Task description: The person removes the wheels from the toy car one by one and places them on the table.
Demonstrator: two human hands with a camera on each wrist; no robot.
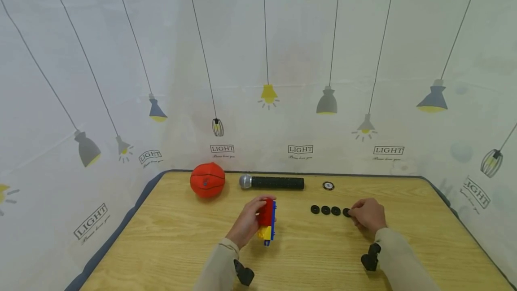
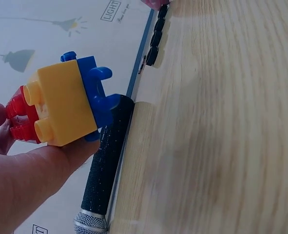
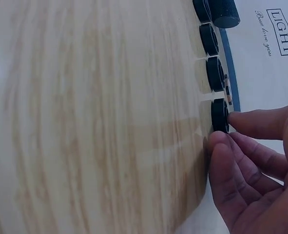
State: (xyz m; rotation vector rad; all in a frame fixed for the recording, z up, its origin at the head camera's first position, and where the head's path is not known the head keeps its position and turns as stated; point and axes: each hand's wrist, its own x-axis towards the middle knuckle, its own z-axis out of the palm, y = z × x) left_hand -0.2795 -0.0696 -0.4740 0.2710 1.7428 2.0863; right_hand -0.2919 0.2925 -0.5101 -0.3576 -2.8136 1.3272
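Note:
My left hand (image 1: 248,221) grips a toy brick car body (image 1: 266,219) above the table. Red and yellow bricks (image 2: 66,105) sit on its blue base (image 2: 101,95), which has open clips on its underside. Several small black toy wheels (image 1: 325,210) lie flat in a row on the table to the right. At the row's right end, my right hand (image 1: 369,214) pinches the last black wheel (image 3: 219,115) between thumb and fingers, with the wheel on the tabletop. Part of the car body is hidden by the left fingers.
A microphone (image 1: 276,182) lies along the back of the wooden table (image 1: 307,264). Left of it rests a red ball (image 1: 208,180), and to its right a round black-and-white chip (image 1: 328,186). A printed white sheet (image 1: 299,120) hangs behind the table.

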